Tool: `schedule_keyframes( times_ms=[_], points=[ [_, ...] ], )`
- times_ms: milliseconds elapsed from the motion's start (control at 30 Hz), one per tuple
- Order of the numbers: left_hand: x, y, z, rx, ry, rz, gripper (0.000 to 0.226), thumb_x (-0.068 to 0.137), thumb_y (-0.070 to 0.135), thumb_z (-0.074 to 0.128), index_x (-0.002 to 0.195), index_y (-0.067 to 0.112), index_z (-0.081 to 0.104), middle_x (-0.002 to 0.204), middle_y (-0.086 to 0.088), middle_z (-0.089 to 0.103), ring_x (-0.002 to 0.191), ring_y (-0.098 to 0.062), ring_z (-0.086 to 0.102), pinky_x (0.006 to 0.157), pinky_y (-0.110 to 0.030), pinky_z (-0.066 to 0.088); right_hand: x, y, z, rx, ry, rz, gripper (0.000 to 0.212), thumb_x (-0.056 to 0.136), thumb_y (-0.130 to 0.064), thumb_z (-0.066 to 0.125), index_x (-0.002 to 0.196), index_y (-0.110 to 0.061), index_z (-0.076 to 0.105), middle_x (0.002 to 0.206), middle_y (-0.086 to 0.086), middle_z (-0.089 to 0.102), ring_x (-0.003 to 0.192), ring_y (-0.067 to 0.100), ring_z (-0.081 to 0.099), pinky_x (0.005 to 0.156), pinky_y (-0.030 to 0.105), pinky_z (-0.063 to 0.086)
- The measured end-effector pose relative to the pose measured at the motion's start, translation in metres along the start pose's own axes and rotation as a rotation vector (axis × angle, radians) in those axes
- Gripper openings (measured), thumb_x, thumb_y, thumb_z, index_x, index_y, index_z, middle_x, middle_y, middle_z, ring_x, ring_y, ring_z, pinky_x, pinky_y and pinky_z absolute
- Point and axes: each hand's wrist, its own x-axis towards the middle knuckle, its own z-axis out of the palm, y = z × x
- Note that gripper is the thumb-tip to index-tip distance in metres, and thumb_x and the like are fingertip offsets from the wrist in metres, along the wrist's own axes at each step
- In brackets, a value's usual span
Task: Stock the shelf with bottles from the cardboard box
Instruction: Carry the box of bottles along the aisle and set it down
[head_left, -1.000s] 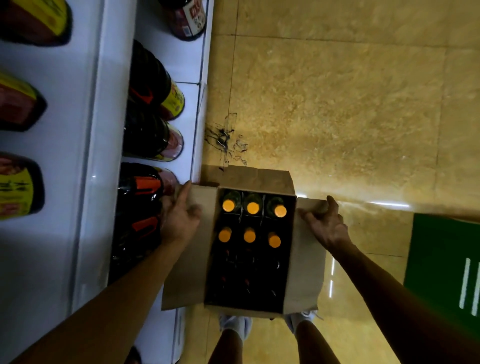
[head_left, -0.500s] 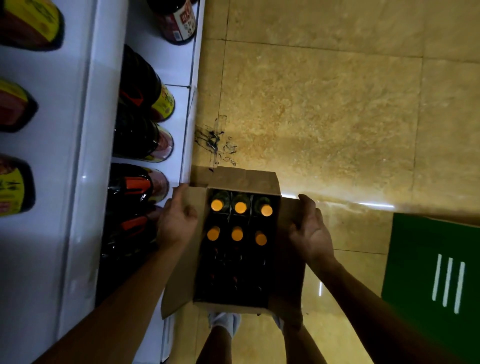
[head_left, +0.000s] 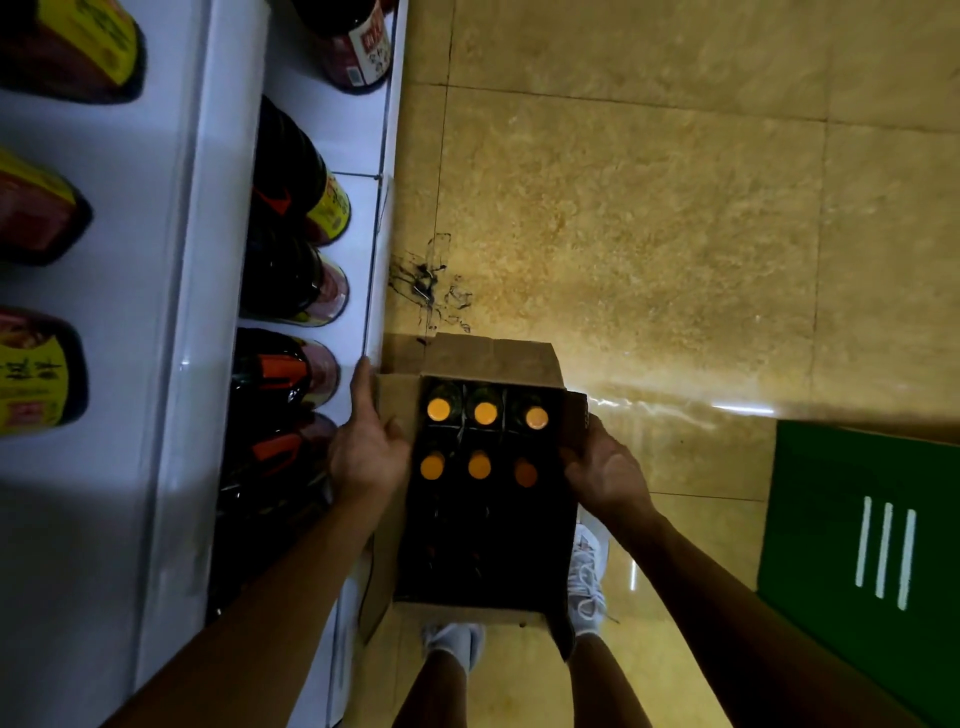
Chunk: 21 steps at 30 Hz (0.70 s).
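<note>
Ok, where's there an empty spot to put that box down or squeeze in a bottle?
The tan floor is bare between the white shelf and the green mat, beyond the cardboard box. The shelf's front strip is bare too, but narrow. Behind it the dark bottles stand packed together; little room for a hand there.

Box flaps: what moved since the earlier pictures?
The right hand swung the right flap up from lying flat to standing against the cardboard box, and grips it. The left hand tilted the left flap up too. The six orange-capped bottles stayed inside.
</note>
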Motion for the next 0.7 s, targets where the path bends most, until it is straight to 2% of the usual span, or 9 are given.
schedule_keyframes(
  times_ms=[67, 133, 200, 367, 467, 533, 600, 633, 700],
  points=[
    [0.007, 0.001, 0.001, 0.044, -0.106, -0.012, 0.05, 0.1, 0.023, 0.056, 0.148, 0.023, 0.045, 0.114, -0.021, 0.069, 0.106, -0.045, 0.065, 0.09, -0.044, 0.053, 0.0, 0.002, -0.003, -0.007, 0.0, 0.01, 0.064, 0.089, -0.056, 0.04, 0.138, -0.016, 0.049, 0.122, 0.012, 0.07, 0.11, 0.035, 0.067, 0.077, 0.031, 0.043],
    [0.01, 0.003, 0.0, 0.109, -0.193, 0.008, 0.032, 0.1, 0.027, 0.055, 0.13, 0.014, 0.059, 0.12, -0.023, 0.069, 0.112, -0.044, 0.064, 0.095, -0.044, 0.053, -0.003, 0.0, -0.005, -0.015, -0.002, 0.006, 0.065, 0.089, -0.057, 0.04, 0.139, -0.017, 0.05, 0.122, 0.011, 0.071, 0.109, 0.034, 0.069, 0.077, 0.029, 0.043],
    [0.01, 0.005, 0.001, 0.14, -0.224, 0.025, 0.031, 0.102, 0.028, 0.053, 0.128, 0.011, 0.061, 0.121, -0.024, 0.069, 0.114, -0.044, 0.063, 0.095, -0.043, 0.052, -0.003, -0.001, -0.003, -0.012, -0.001, -0.013, 0.072, 0.083, -0.059, 0.037, 0.14, -0.016, 0.05, 0.118, 0.011, 0.072, 0.105, 0.036, 0.07, 0.075, 0.029, 0.044],
    [0.007, -0.002, 0.005, 0.117, -0.249, 0.04, 0.041, 0.105, 0.033, 0.05, 0.141, 0.015, 0.053, 0.125, -0.024, 0.066, 0.117, -0.045, 0.061, 0.096, -0.045, 0.051, -0.001, -0.01, 0.005, -0.061, -0.021, -0.009, 0.071, 0.086, -0.056, 0.034, 0.143, -0.016, 0.046, 0.104, 0.013, 0.075, 0.086, 0.035, 0.073, 0.073, 0.038, 0.057],
    [0.012, -0.01, 0.014, 0.086, -0.244, 0.047, 0.047, 0.101, 0.041, 0.048, 0.144, 0.022, 0.047, 0.114, -0.023, 0.071, 0.102, -0.045, 0.067, 0.088, -0.048, 0.056, 0.005, -0.013, 0.01, -0.118, -0.031, 0.019, 0.048, 0.1, -0.044, 0.041, 0.134, -0.012, 0.051, 0.1, 0.01, 0.07, 0.089, 0.03, 0.069, 0.074, 0.038, 0.053],
    [0.013, -0.005, 0.016, 0.133, -0.256, 0.021, 0.046, 0.102, 0.038, 0.049, 0.144, 0.019, 0.048, 0.115, -0.023, 0.071, 0.102, -0.045, 0.068, 0.087, -0.047, 0.056, 0.01, -0.015, 0.004, -0.085, -0.065, -0.002, 0.049, 0.097, -0.042, 0.047, 0.13, -0.007, 0.054, 0.103, 0.015, 0.07, 0.095, 0.035, 0.069, 0.077, 0.04, 0.054],
    [0.012, 0.0, 0.014, 0.226, -0.273, 0.008, 0.042, 0.104, 0.035, 0.048, 0.139, 0.014, 0.052, 0.116, -0.024, 0.07, 0.106, -0.046, 0.067, 0.087, -0.045, 0.055, 0.015, -0.017, -0.003, -0.128, -0.158, 0.031, 0.053, 0.09, -0.042, 0.047, 0.13, -0.008, 0.054, 0.11, 0.014, 0.069, 0.101, 0.034, 0.067, 0.08, 0.035, 0.052],
    [0.01, 0.004, 0.011, 0.253, -0.291, -0.01, 0.038, 0.105, 0.035, 0.048, 0.133, 0.011, 0.056, 0.116, -0.025, 0.07, 0.108, -0.046, 0.066, 0.087, -0.045, 0.054, 0.017, -0.015, -0.007, -0.131, -0.202, 0.054, 0.046, 0.094, -0.036, 0.049, 0.13, -0.008, 0.055, 0.108, 0.009, 0.068, 0.098, 0.029, 0.067, 0.079, 0.033, 0.053],
    [0.009, 0.008, 0.008, 0.274, -0.312, -0.033, 0.036, 0.105, 0.035, 0.046, 0.123, 0.008, 0.061, 0.117, -0.025, 0.07, 0.109, -0.045, 0.065, 0.088, -0.045, 0.053, 0.018, -0.011, -0.012, -0.087, -0.226, 0.07, 0.032, 0.104, -0.031, 0.048, 0.127, -0.01, 0.055, 0.09, -0.008, 0.061, 0.078, 0.01, 0.062, 0.06, 0.018, 0.05]
  ],
)
